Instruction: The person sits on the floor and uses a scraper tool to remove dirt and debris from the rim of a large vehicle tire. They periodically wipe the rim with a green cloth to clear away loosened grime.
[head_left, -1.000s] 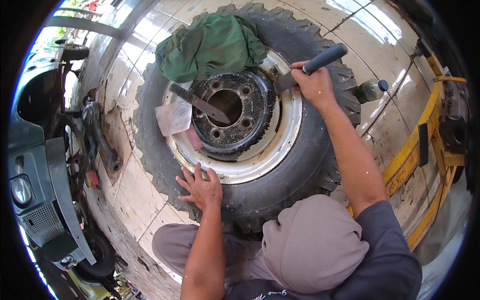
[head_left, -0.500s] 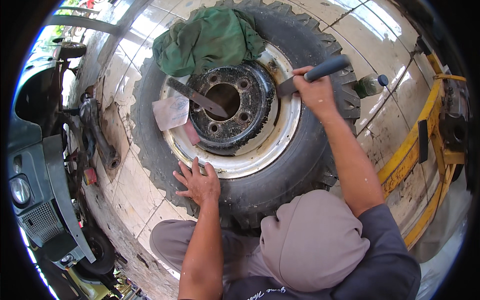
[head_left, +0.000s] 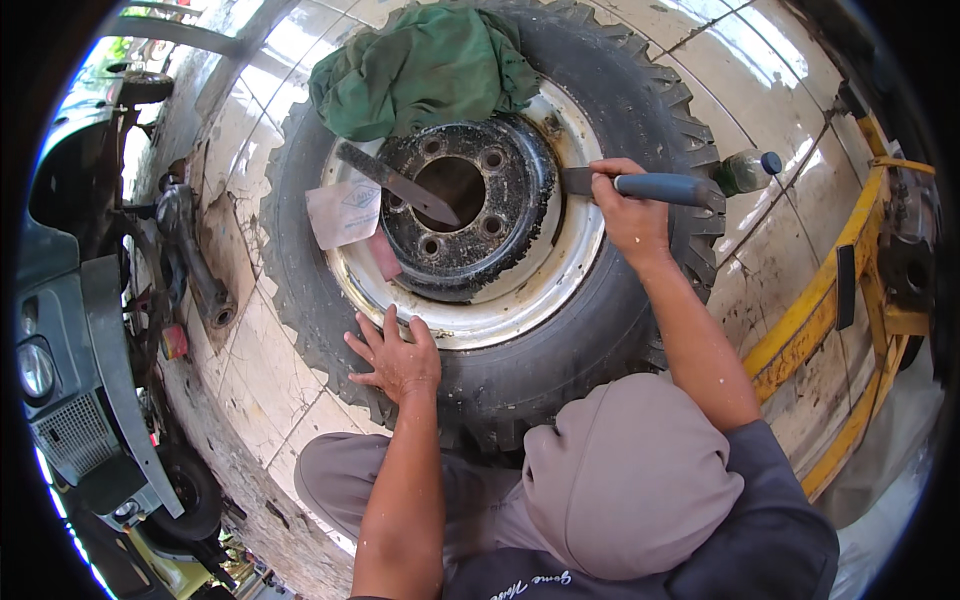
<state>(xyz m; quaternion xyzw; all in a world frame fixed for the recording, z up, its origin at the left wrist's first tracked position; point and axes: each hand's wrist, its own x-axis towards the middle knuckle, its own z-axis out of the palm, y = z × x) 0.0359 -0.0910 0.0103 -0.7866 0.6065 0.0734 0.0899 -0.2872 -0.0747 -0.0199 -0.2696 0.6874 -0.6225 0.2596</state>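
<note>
My right hand (head_left: 632, 222) grips a scraper with a blue-grey handle (head_left: 660, 187); its flat metal blade (head_left: 577, 181) touches the right inner side of the wheel rim (head_left: 545, 318). With fingers spread, my left hand (head_left: 402, 358) rests flat on the black tyre (head_left: 520, 385), fingertips by the rim's near left edge. The wheel lies flat, its black centre disc (head_left: 515, 240) chipped at the paint border. Across the disc's left side lies a pointed metal blade (head_left: 400, 188). Beside it are a printed beige sheet (head_left: 343, 215) and a small pink piece (head_left: 384, 257).
A crumpled green cloth (head_left: 420, 75) covers the tyre's far side. A capped bottle (head_left: 742, 172) stands right of the tyre, near a yellow metal frame (head_left: 800, 345). Metal vehicle parts (head_left: 195, 250) lie on the tiles at left, beside a blue-grey vehicle front (head_left: 70, 400).
The scraper has swung from an upward slant to nearly level, its handle end lower. My right hand has shifted slightly down with it. My left hand stays in place.
</note>
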